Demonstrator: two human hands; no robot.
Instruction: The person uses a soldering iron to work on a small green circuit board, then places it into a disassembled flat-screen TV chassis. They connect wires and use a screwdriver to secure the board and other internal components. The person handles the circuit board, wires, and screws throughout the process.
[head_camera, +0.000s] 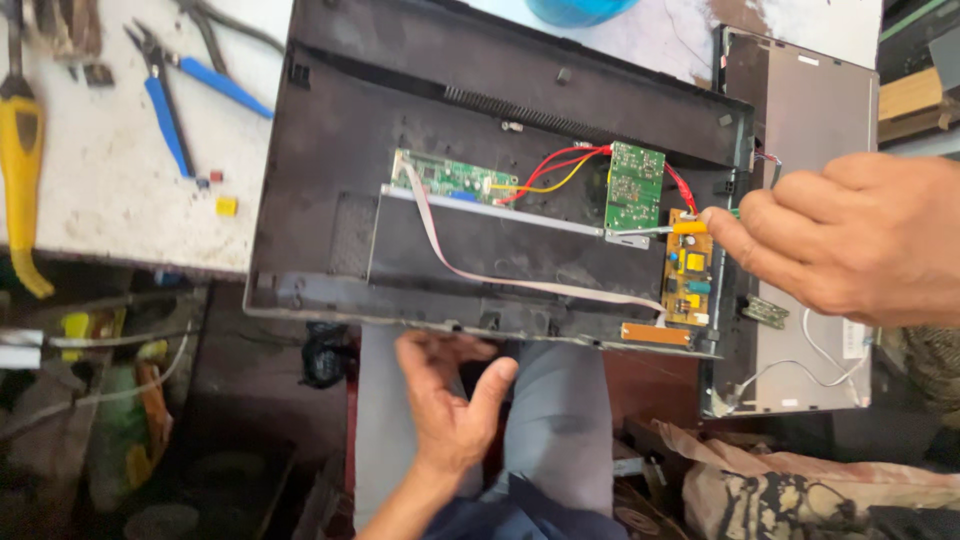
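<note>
On worktop (110, 190), opened monitor back shell (330, 150) lies inside up, boards and wiring still mounted. Right hand (850, 235) pinches at yellow board (689, 268) top edge. Left hand (450, 400) spread, empty, below shell's near edge. Screen panel (810, 110) already detached alongside.

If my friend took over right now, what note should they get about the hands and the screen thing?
Left hand: open, palm up, just under the near edge of the black back cover, holding nothing.
Right hand: fingertips pinched at the top of the yellow board, by the red wires. What it grips is too small to tell.
Cover lies open, inside up, half off the bench edge. Two green boards and a flat ribbon cable are still mounted and wired.
Grey panel lies under the right hand, white wires trailing.
Blue pliers and a yellow tool lie on the bench, left.
</note>
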